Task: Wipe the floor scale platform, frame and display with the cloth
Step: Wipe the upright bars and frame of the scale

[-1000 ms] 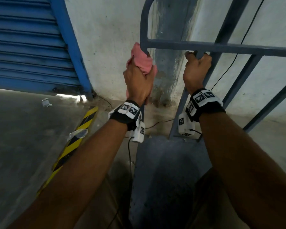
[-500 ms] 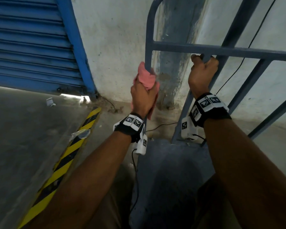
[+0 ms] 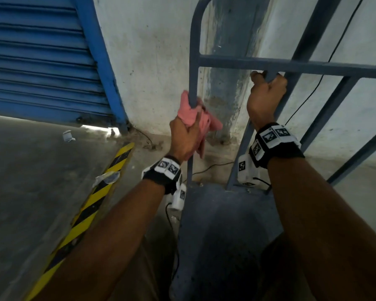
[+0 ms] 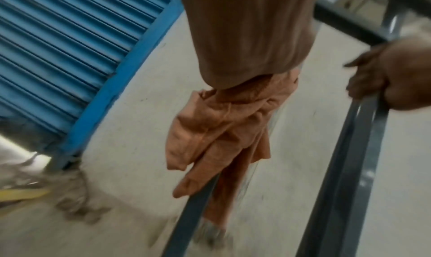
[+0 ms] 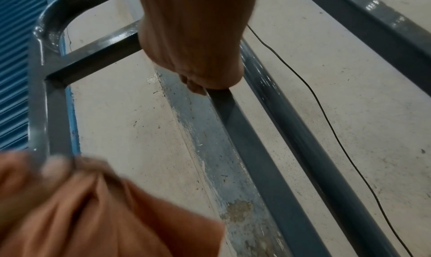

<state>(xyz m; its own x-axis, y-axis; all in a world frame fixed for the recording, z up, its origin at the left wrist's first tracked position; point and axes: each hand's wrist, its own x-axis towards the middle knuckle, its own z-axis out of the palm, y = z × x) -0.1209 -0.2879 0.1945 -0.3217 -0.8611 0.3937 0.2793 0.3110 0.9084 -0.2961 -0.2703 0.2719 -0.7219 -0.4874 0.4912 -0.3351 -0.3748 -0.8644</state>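
Whitewashed wall [image 3: 152, 61] and a blue roller shutter [image 3: 37, 61] back the corner where the grey-painted steel tube frame [image 3: 291, 65] of the floor scale stands.

The left hand [image 3: 186, 137] is clenched round the frame's left upright post [image 3: 193, 79], with the crumpled pink cloth [image 3: 193, 115] wrapped between palm and tube. The right hand [image 3: 266, 97] is clenched on a slanting inner bar [image 5: 247, 143] just under the horizontal crossbar.

The cloth looks soft and light; it likely moulds to the round tube and slides easily, and is probably best bunched in the palm, since a loose tail hangs down along the post in the left wrist view. The frame looks stiff and heavy, a steady brace for the free hand.

The post's long axis runs vertical, from the curved top corner down to the dark grey platform [image 3: 221, 231] underfoot, so strokes would follow it up and down. No display is visible. A yellow-and-black striped strip [image 3: 89, 205] lies on the concrete floor [image 3: 30, 181] to the left.
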